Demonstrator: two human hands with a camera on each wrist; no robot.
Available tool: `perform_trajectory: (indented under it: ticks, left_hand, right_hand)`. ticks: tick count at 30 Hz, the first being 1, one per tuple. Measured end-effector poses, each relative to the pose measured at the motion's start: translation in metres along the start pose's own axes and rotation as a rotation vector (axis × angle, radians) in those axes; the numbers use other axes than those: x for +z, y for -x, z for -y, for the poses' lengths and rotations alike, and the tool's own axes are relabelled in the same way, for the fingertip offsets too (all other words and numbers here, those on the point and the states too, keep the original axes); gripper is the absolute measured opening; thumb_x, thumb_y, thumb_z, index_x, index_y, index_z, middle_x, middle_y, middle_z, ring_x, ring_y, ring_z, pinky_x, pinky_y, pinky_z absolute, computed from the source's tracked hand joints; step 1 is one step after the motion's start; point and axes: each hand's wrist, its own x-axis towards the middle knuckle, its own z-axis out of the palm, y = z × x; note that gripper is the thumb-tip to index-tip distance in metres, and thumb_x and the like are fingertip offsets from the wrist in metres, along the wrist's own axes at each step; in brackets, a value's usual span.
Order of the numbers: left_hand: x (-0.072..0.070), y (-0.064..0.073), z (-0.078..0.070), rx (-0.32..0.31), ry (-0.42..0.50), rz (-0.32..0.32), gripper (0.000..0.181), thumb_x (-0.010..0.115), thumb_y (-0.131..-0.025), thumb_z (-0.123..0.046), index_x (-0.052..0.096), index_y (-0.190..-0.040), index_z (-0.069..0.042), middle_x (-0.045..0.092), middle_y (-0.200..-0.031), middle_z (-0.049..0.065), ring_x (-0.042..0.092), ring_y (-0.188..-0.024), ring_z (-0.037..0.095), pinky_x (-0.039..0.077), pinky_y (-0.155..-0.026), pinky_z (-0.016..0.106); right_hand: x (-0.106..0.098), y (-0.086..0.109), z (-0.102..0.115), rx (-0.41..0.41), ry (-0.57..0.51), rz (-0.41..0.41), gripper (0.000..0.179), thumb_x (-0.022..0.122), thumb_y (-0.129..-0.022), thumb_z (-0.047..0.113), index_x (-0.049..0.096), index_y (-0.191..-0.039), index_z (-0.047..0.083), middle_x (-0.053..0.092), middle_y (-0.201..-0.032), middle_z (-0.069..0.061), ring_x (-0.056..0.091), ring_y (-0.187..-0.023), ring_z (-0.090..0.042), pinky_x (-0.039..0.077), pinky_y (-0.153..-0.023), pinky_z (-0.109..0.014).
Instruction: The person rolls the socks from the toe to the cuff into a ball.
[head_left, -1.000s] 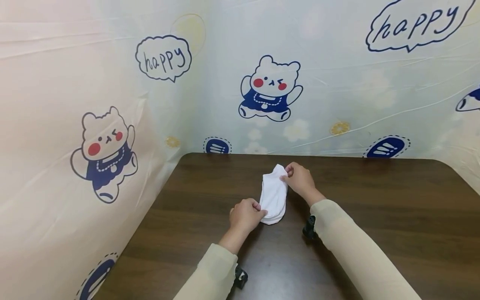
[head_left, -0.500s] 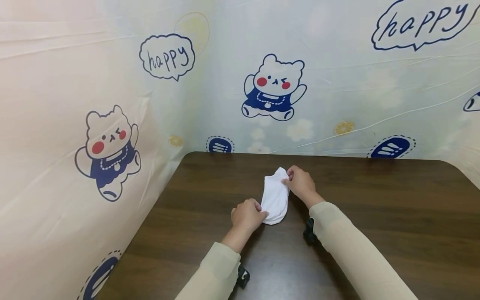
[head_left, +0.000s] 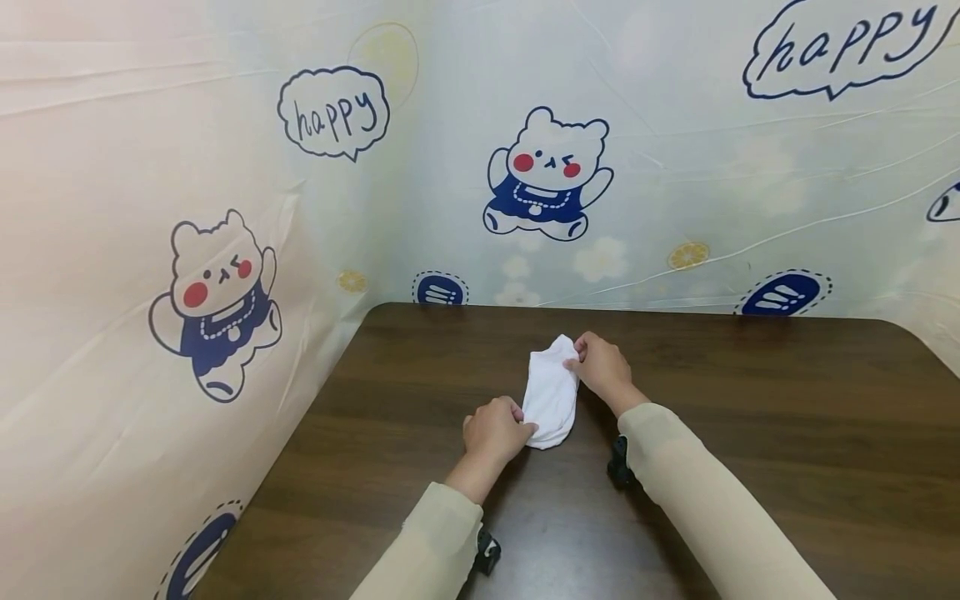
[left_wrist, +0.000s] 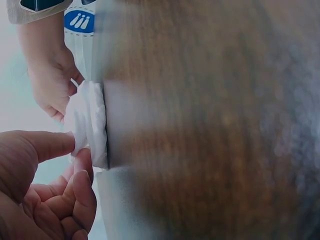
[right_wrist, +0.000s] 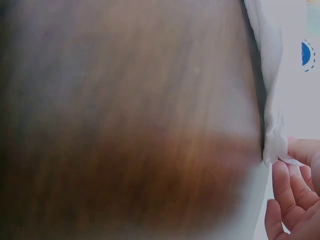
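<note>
A pair of white socks, one stacked on the other, lies on the brown wooden table, cuffs toward the far edge. My left hand pinches the near left edge of the socks between thumb and forefinger. At the far right edge, close to the cuff, my right hand pinches the fabric. In the left wrist view the layers of the socks show end-on, with the left thumb pressed to the upper layer. The right wrist view has a thin fold of sock between the right thumb and fingers.
The wooden table spreads around the socks, its far edge meeting a printed curtain with bears and "happy" bubbles. More curtain hangs along the left side. Dark wrist cameras sit under both sleeves.
The cuff end of the socks and my right hand have come slightly nearer and lower. Both pinches stay on the same edges. The head view has shifted slightly.
</note>
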Motion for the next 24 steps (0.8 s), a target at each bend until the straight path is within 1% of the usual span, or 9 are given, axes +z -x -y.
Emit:
perform_trajectory:
  ticks: [10,16,20,24]
  left_hand:
    - [0.0,-0.002,-0.001,-0.003,0.0,-0.005,0.029,0.08,-0.074,-0.036,0.06,-0.072,-0.016,0.057,-0.067,-0.005,0.059,-0.069,0.021,0.039,-0.072,0.042]
    - [-0.009,-0.006,-0.002,-0.01,0.01,-0.03,0.029,0.08,-0.074,-0.037,0.062,-0.076,-0.015,0.057,-0.065,-0.005,0.059,-0.067,0.021,0.038,-0.072,0.041]
    - [-0.014,-0.007,-0.003,-0.018,0.024,-0.029,0.029,0.08,-0.074,-0.037,0.063,-0.078,-0.014,0.058,-0.066,-0.004,0.058,-0.067,0.02,0.038,-0.072,0.041]
    - [-0.016,-0.006,-0.005,-0.009,0.04,-0.027,0.028,0.08,-0.074,-0.037,0.063,-0.078,-0.015,0.058,-0.066,-0.005,0.059,-0.067,0.021,0.037,-0.073,0.041]
  right_hand:
    - [-0.005,0.0,-0.002,0.003,0.009,0.004,0.033,0.072,-0.086,0.026,0.056,-0.108,0.009,0.062,-0.093,-0.007,0.058,-0.079,-0.024,0.044,-0.068,-0.04]
    - [-0.018,0.001,0.0,-0.03,-0.009,-0.038,0.036,0.071,-0.087,0.026,0.055,-0.114,0.008,0.066,-0.101,-0.01,0.062,-0.086,-0.028,0.046,-0.072,-0.043]
    - [-0.026,0.002,0.0,-0.025,-0.006,-0.051,0.038,0.071,-0.087,0.026,0.054,-0.116,0.008,0.065,-0.103,-0.011,0.062,-0.087,-0.029,0.046,-0.074,-0.045]
    - [-0.03,0.005,-0.001,-0.012,-0.01,-0.049,0.04,0.071,-0.087,0.027,0.054,-0.117,0.008,0.065,-0.103,-0.011,0.062,-0.088,-0.029,0.045,-0.074,-0.045]
